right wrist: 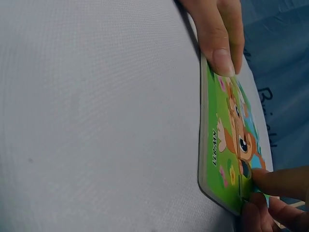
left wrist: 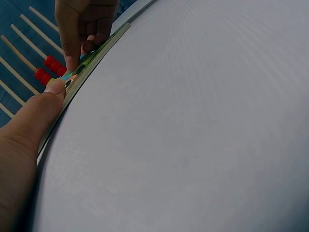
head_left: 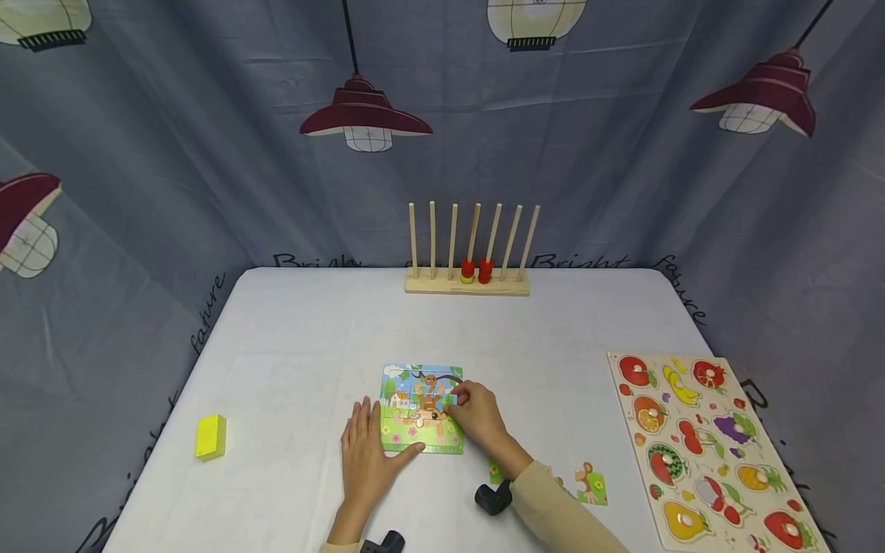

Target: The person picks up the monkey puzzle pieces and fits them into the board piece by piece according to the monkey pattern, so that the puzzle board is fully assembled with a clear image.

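A square jigsaw puzzle (head_left: 422, 441) with a monkey picture lies flat on the white table. My left hand (head_left: 369, 453) lies along its left side with fingers stretched out, the thumb at the lower edge. At the puzzle's right side, my right hand (head_left: 478, 415) pinches a puzzle piece with curled fingers, down against the board. The right wrist view shows those fingertips (right wrist: 260, 179) low over the picture near the board's corner; they hide most of the piece. Below the right forearm lie loose pieces: a green one (head_left: 495, 471) and a monkey one (head_left: 592, 485), with another partly covered by the sleeve.
A wooden peg stand (head_left: 435, 285) with red and yellow beads on two pegs stands at the far edge. To the right lies a fruit knob board (head_left: 698, 453). A yellow block (head_left: 210, 437) sits at the left. Grey curtain (head_left: 207, 115) surrounds the table.
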Motion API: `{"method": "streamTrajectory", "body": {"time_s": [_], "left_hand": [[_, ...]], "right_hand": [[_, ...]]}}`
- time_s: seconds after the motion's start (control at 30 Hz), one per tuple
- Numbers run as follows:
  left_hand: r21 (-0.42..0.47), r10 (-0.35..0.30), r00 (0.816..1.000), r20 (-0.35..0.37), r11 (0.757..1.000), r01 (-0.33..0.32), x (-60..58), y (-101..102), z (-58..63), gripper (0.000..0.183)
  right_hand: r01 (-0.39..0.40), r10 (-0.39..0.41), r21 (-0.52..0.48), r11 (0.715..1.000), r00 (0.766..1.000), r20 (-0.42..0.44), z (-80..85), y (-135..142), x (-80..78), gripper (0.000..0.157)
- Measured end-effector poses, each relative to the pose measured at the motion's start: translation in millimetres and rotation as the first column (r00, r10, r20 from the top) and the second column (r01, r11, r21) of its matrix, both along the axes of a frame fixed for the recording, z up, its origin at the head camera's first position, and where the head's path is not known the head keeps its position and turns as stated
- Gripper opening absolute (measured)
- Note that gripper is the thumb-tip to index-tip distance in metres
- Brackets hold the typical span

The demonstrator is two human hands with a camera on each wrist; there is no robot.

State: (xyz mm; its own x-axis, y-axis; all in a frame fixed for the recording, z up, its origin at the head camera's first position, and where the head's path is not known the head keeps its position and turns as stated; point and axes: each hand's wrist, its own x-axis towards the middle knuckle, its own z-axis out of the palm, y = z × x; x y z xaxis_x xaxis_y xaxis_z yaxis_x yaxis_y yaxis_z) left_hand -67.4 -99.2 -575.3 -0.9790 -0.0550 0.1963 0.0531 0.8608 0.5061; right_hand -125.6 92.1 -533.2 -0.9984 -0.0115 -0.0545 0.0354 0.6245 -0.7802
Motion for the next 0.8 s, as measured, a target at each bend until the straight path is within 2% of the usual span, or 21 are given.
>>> {"method": "streamTrajectory", "body": {"time_s": [0.23, 0.47, 0.6, 0.7, 0.8], "left_hand": [[0.012, -0.001, 1.0, 0.007, 1.0, 0.001, -0.3, 0, -0.2, 0.107], [0.005, 0.002, 1.0, 0.006, 1.0, -0.002, -1.2, -1, 0.0, 0.107], [0.009, 0.001, 1.0, 0.002, 1.0, -0.001, -1.3, 0, -0.2, 0.107], [0.012, 0.0, 1.0, -0.006, 1.0, 0.0, -1.3, 0, -0.5, 0.107], [0.008, 0.001, 1.0, -0.012, 1.0, -0.001, -1.3, 0, -1.1, 0.108]], "right_hand": [[-0.006, 0.008, 0.047, 0.999, 0.999, -0.038, -5.1, -2, 0.5, 0.021], [-0.019, 0.02, 0.027, 0.999, 0.998, -0.057, -5.6, -1, 3.4, 0.019], [-0.01, 0.018, 0.068, 0.998, 0.992, -0.122, -3.6, 1, 7.5, 0.016], [-0.018, 0.057, 0.172, 0.985, 0.973, -0.223, -0.8, 1, 13.5, 0.013], [-0.067, 0.17, 0.302, 0.951, 0.928, -0.331, 1.3, -1, 22.0, 0.013]]}}
